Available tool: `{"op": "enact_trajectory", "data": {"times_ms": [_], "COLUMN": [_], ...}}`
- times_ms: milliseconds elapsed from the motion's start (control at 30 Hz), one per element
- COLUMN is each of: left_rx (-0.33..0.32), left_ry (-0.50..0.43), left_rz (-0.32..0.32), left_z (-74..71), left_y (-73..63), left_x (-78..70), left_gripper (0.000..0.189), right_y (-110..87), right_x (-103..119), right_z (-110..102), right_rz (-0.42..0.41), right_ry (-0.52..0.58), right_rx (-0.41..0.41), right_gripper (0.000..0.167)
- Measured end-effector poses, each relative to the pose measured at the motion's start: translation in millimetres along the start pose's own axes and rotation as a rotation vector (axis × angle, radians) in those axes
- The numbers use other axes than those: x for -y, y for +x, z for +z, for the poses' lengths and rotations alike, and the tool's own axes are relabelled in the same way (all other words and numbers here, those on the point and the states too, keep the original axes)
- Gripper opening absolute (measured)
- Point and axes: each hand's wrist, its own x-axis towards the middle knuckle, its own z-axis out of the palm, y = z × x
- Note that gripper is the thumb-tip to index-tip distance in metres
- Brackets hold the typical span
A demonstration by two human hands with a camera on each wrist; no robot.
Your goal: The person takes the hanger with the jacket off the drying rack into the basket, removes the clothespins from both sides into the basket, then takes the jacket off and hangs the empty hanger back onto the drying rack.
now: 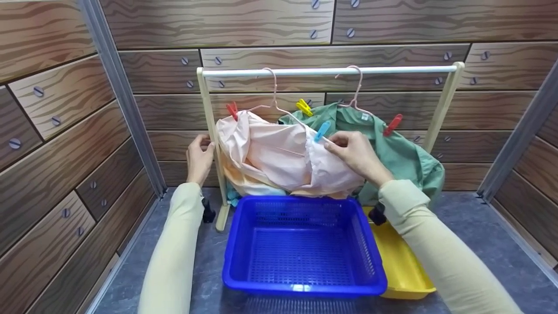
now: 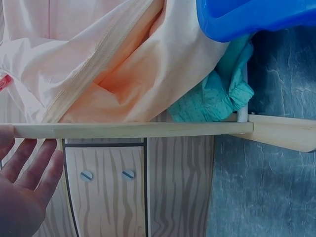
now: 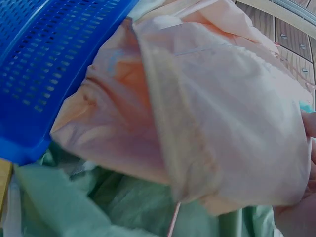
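Observation:
A pale pink garment (image 1: 279, 148) hangs from a pink hanger (image 1: 275, 93) on a wooden rack. My right hand (image 1: 357, 155) pinches its right-hand edge, close to a blue clothespin (image 1: 322, 131) clipped there. A red clothespin (image 1: 232, 110) is on the garment's left side. On the left, my left hand (image 1: 200, 159) holds the rack's wooden post (image 2: 148, 130) between thumb and fingers. Behind and to the right hangs a green garment (image 1: 409, 152) on a second pink hanger (image 1: 358, 87), with a yellow clothespin (image 1: 304, 107) and another red clothespin (image 1: 392, 125) on it.
A blue perforated basket (image 1: 301, 288) stands in front of the rack. Partly under my right arm lies a yellow tray (image 1: 403, 261). Turquoise cloth (image 2: 217, 94) shows low behind the left post. Wood-patterned panels (image 1: 270, 26) enclose the grey floor (image 1: 462, 235).

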Motion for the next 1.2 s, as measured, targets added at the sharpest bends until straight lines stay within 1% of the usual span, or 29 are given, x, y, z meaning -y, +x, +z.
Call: {"op": "enact_trajectory", "data": {"times_ms": [200,433,633,800,967,1067,1200], "left_rx": [-0.007,0.011,0.007,0.008,0.011,0.013,0.021], "left_ry": [0.001,0.018,0.013,0.001,-0.005,0.006,-0.002], "left_rz": [-0.001,0.036,0.042,0.028,0.009,0.000,0.000], "left_z": [1.3,2.0,2.1,2.3,1.2,-0.4,-2.6], "left_y": [-0.7,0.7,1.7,1.6,1.4,0.9,-0.1], "left_x": [0.6,1.2,-0.8,-0.3,1.2,1.8,2.1], "left_gripper": [0.019,0.019,0.019,0.019,0.019,0.020,0.021], "right_y": [-5.9,-7.9,-6.3,-5.3,-2.7,-1.9,-3.3], "right_x": [-9,-14,-13,-10,-7,-7,-6], "right_z": [-2,-5,-4,-4,-9,-13,-18], "right_rz": [-0.021,-0.025,-0.009,-0.005,-0.025,-0.043,-0.059], "right_ry": [0.032,0.051,0.125,0.165,0.199,0.195,0.175], "right_rx": [-0.050,-0.125,-0.190,-0.223,-0.248,-0.260,-0.272], "right_gripper": [0.014,0.012,0.014,0.014,0.017,0.018,0.017]}}
